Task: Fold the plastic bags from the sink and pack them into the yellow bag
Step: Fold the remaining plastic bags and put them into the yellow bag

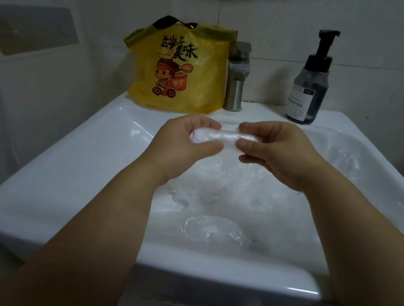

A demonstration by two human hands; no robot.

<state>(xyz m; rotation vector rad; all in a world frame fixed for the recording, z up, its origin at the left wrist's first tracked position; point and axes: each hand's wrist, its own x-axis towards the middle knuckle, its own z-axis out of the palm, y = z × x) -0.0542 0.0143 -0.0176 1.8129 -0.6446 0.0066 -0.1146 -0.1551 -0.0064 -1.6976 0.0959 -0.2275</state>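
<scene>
Sink ledge (259,110) holds yellow bag (181,71), tap (236,84), soap bottle (307,92); left hand (187,141), right hand (279,154) pinch rolled bag (224,137).

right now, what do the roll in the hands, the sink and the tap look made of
The roll pinched by the left hand and right hand: thin clear plastic film, glossy, see-through and crinkled. The sink: probably glazed white ceramic, smooth with sharp highlights. The tap: likely brushed metal, grey with a dull sheen.

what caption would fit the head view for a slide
Left hand and right hand pinch a folded clear bag over the sink of loose bags, yellow bag behind.
</scene>
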